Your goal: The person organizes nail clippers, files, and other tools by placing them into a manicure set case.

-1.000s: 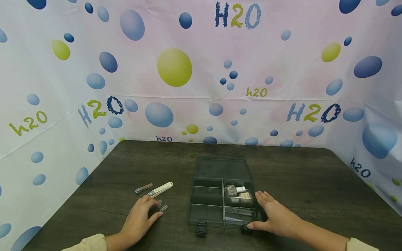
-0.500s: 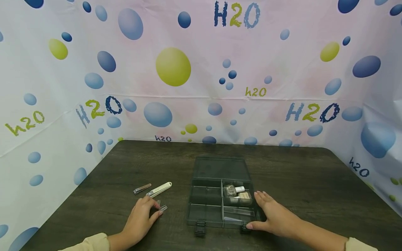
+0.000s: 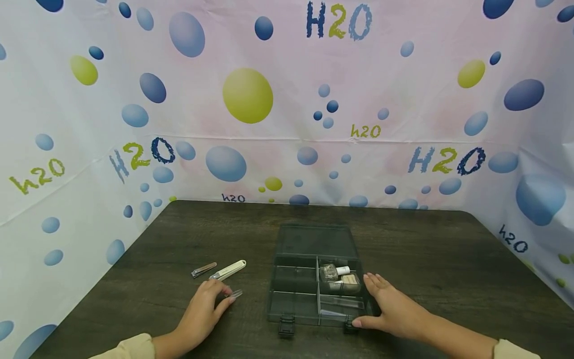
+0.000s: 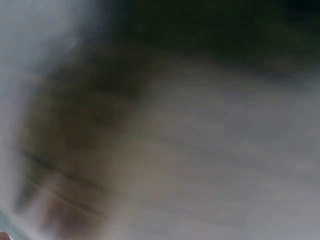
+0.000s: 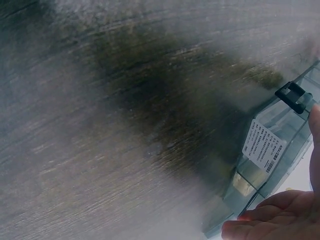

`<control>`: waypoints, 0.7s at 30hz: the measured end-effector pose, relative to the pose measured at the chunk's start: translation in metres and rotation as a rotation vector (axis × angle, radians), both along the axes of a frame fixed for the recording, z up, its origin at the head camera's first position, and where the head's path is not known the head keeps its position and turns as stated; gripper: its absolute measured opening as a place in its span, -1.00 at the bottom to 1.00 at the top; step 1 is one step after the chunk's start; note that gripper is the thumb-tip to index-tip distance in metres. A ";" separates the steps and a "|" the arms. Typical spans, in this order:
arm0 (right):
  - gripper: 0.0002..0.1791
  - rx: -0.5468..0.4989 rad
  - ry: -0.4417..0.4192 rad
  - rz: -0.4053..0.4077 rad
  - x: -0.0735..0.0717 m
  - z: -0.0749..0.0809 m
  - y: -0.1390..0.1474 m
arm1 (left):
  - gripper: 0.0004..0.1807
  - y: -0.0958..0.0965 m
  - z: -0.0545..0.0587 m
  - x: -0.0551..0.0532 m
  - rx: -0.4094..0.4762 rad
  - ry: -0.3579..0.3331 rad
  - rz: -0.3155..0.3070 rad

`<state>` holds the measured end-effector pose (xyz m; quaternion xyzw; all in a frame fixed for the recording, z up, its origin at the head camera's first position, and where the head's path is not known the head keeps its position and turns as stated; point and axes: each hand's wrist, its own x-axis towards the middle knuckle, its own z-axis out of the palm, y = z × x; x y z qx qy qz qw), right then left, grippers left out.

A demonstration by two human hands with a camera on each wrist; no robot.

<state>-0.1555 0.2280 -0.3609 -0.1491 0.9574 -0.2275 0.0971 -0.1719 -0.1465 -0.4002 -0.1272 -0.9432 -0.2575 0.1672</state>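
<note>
My left hand (image 3: 204, 305) is low over the table left of the box, its thumb and index finger pinching a small clear plastic piece (image 3: 236, 293). Just beyond those fingers lie a cream-handled nail clipper (image 3: 228, 270) and a smaller brown nail clipper (image 3: 204, 269). An open dark see-through divided box (image 3: 293, 304) stands before me, lid laid back. My right hand (image 3: 394, 306) rests on its right side, fingers straight along the wall and thumb at the front latch (image 3: 350, 325). The right wrist view shows a white label (image 5: 263, 145) on the box. The left wrist view is blurred.
Nail polish bottles (image 3: 329, 272) lie in the box's right back compartment, and flat clear strips (image 3: 343, 302) in the front right one. The box's lid (image 3: 317, 240) lies behind it on the dark table (image 3: 417, 244). A printed sheet (image 3: 287, 164) rises around the table.
The left fingers have drawn together on the small clear piece, which has shifted slightly right and away from me. The right hand and box stay in place.
</note>
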 end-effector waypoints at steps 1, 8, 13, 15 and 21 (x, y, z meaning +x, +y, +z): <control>0.18 0.000 -0.002 0.000 0.000 0.000 0.000 | -0.86 0.001 0.001 0.000 0.012 -0.008 -0.003; 0.18 0.001 -0.010 -0.001 -0.001 0.001 0.000 | -0.89 0.011 0.006 -0.006 0.074 -0.015 -0.045; 0.18 -0.003 -0.012 -0.002 -0.001 0.001 0.000 | -0.90 0.019 0.009 -0.010 0.104 0.030 -0.072; 0.18 -0.001 -0.013 -0.003 -0.001 0.001 0.000 | -0.91 0.022 0.010 -0.013 0.109 0.037 -0.074; 0.18 0.008 0.001 0.005 -0.002 0.001 0.000 | -0.90 0.033 0.014 -0.019 0.127 0.065 -0.108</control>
